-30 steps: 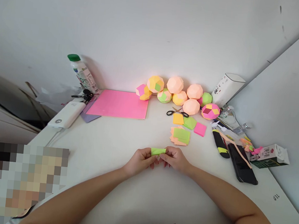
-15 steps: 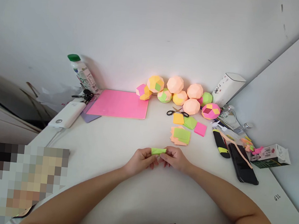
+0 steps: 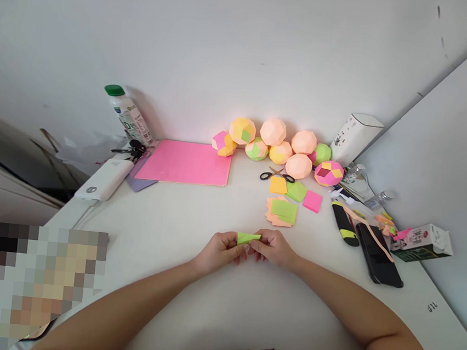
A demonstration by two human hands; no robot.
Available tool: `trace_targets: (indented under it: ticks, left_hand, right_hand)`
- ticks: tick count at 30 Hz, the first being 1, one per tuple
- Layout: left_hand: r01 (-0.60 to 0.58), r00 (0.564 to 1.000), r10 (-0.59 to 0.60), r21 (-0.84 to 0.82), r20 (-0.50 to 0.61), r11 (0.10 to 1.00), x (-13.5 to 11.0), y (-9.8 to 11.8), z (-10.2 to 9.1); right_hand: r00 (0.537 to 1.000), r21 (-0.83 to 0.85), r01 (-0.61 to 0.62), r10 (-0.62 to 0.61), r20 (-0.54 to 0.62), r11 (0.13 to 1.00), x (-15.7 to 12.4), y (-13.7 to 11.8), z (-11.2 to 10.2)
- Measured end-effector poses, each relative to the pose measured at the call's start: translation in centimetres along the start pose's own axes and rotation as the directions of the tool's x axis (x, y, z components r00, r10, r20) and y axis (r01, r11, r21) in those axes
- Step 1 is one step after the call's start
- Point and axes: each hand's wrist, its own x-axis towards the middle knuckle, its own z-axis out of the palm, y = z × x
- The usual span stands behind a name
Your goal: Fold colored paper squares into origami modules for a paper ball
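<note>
Between my two hands is a small piece of green paper (image 3: 248, 237), folded into a narrow strip. My left hand (image 3: 225, 248) pinches its left end, thumb in front. On the right end, my right hand (image 3: 273, 247) grips with thumb and fingers; the fingertips of both hands nearly meet and hide the paper's lower edge. Just beyond lies a stack of peach and green paper squares (image 3: 281, 211). Behind it are yellow (image 3: 278, 185), green (image 3: 296, 191) and pink (image 3: 312, 201) sticky notes, with black-handled scissors (image 3: 277, 175) lying open.
Several faceted paper balls (image 3: 273, 132) are piled against the wall. A pink board (image 3: 185, 162) lies back left, near a green-capped bottle (image 3: 129, 115) and a white power bank (image 3: 105, 179). At right are a black phone (image 3: 379, 255), a black-and-yellow cutter (image 3: 344, 224) and a milk carton (image 3: 424, 243).
The green paper's top edge has tilted slightly between my fingers. Both hands keep their grip and have hardly moved.
</note>
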Motion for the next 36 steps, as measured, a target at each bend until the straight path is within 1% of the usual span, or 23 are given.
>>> trace_targets:
  ticks: [5,11,21,36]
  left_hand:
    - [-0.007,1.000,0.008,0.011,-0.009,1.000,0.03,-0.17,0.05]
    - [-0.003,1.000,0.003,0.012,-0.024,1.000,0.10,-0.19,0.10]
    - [-0.012,1.000,0.012,0.001,0.002,1.000,0.05,0.00,0.00]
    - [0.000,1.000,0.000,0.010,-0.016,1.000,0.19,-0.27,0.11]
  right_hand:
    - [1.000,0.014,-0.003,0.003,-0.003,1.000,0.04,0.06,0.03]
    - [1.000,-0.011,-0.016,0.016,0.001,1.000,-0.01,-0.03,-0.03]
    - [1.000,-0.023,0.010,-0.010,-0.008,1.000,-0.04,-0.25,0.09]
    - [1.000,-0.014,-0.003,0.003,-0.015,1.000,-0.01,-0.28,0.05]
